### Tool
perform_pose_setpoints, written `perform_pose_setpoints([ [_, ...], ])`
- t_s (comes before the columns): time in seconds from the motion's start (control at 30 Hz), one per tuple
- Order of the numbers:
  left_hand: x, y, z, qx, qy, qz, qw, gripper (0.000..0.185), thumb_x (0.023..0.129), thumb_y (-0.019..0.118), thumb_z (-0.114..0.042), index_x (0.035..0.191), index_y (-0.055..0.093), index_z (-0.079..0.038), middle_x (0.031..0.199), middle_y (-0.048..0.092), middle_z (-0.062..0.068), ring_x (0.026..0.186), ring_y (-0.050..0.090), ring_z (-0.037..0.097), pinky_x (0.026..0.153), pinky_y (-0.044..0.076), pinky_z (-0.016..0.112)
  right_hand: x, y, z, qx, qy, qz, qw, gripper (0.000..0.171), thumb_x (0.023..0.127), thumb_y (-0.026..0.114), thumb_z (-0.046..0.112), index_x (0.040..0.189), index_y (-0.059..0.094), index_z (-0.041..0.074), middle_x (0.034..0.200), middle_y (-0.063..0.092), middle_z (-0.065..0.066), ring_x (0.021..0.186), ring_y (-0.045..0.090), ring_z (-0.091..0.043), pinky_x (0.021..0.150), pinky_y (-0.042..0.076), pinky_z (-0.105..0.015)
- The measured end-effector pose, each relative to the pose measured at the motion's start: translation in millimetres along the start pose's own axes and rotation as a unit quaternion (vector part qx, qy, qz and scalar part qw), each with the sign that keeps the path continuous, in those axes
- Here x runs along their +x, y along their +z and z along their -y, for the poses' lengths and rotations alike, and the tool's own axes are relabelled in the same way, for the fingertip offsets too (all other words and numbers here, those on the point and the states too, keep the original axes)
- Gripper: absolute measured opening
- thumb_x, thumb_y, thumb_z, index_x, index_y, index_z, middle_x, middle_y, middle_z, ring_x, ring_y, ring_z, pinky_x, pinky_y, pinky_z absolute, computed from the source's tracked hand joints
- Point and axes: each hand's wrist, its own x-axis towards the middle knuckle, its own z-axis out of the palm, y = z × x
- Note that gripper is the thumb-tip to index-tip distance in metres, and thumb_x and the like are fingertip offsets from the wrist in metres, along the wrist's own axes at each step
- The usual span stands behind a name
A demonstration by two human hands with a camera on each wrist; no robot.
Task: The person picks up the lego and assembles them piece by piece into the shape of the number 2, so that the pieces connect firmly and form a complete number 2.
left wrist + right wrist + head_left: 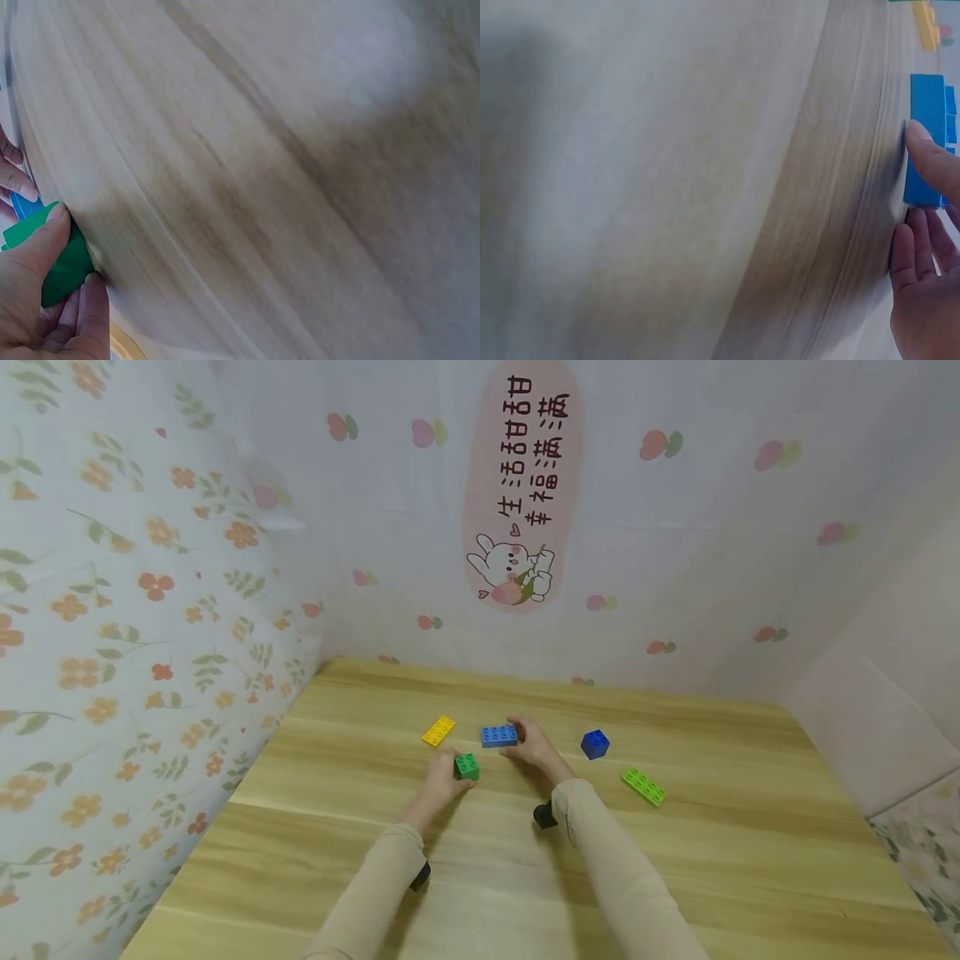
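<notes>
My left hand (438, 779) pinches a green building brick (467, 766) between thumb and fingers. The left wrist view shows the thumb on one side of this green brick (70, 271) and the fingertips by the opposite edge. Just beyond and to the right, my right hand (534, 747) holds a long blue brick (497, 737) at its right end. In the right wrist view the thumb lies along a side of the blue brick (926, 101), with the other fingers curved by its near end. Studs face up on both bricks.
A thin yellow brick (438, 732) lies behind the left hand. To the right of the right hand are a dark blue brick (596, 744) and a flat lime-green brick (643, 787). Patterned cloth walls (390, 543) border the wooden table (750, 827) at the back and sides.
</notes>
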Motion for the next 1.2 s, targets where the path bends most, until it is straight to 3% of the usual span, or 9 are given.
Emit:
perform_pose_setpoints([
  [0.17,0.2,1.4,0.4,-0.002,0.003,-0.004,1.0,0.042,0.074,0.072,-0.002,0.109,0.052,0.011,0.108,0.054,0.02,0.102,0.054,0.03,0.092,0.047,0.041,1.9,-0.1,-1.0,-0.009,-0.002,-0.003,1.0,0.046,0.078,0.069,0.0,0.121,0.052,-0.006,0.114,0.052,-0.024,0.099,0.053,-0.03,0.088,0.045,-0.041],
  [0.33,1.3,6.4,2.6,-0.015,0.001,-0.005,0.9999,0.042,0.074,0.072,-0.001,0.108,0.052,0.011,0.108,0.056,0.021,0.102,0.055,0.031,0.092,0.047,0.041,-1.7,-2.1,-4.8,-0.011,0.03,0.003,0.999,0.041,0.08,0.069,0.007,0.118,0.056,0.0,0.112,0.055,-0.02,0.101,0.053,-0.028,0.088,0.046,-0.04],
  [0.57,4.7,5.6,5.1,-0.022,0.005,-0.012,0.9997,0.041,0.073,0.072,0.001,0.108,0.053,0.012,0.107,0.056,0.022,0.101,0.055,0.031,0.091,0.048,0.041,-15.7,-15.7,-5.4,0.052,0.069,0.027,0.996,0.042,0.084,0.066,0.015,0.123,0.053,0.008,0.115,0.053,-0.016,0.104,0.051,-0.026,0.09,0.044,-0.038],
  [0.93,4.9,0.5,1.8,-0.014,0.017,-0.017,0.9996,0.039,0.072,0.073,0.002,0.105,0.054,0.012,0.104,0.057,0.023,0.1,0.056,0.032,0.091,0.048,0.041,-40.2,-43.3,-3.6,0.009,0.012,0.002,1.0,0.044,0.084,0.066,0.016,0.125,0.053,0.006,0.122,0.054,-0.016,0.108,0.052,-0.029,0.09,0.047,-0.042],
  [1.2,3.1,1.6,-0.9,-0.008,0.008,-0.009,0.9999,0.043,0.072,0.073,0.0,0.109,0.053,0.012,0.108,0.058,0.024,0.103,0.056,0.033,0.092,0.048,0.041,-55.8,-50.9,-11.0,-0.011,0.014,-0.021,1.0,0.045,0.082,0.068,0.015,0.124,0.055,0.005,0.123,0.056,-0.017,0.107,0.054,-0.031,0.088,0.048,-0.042],
])
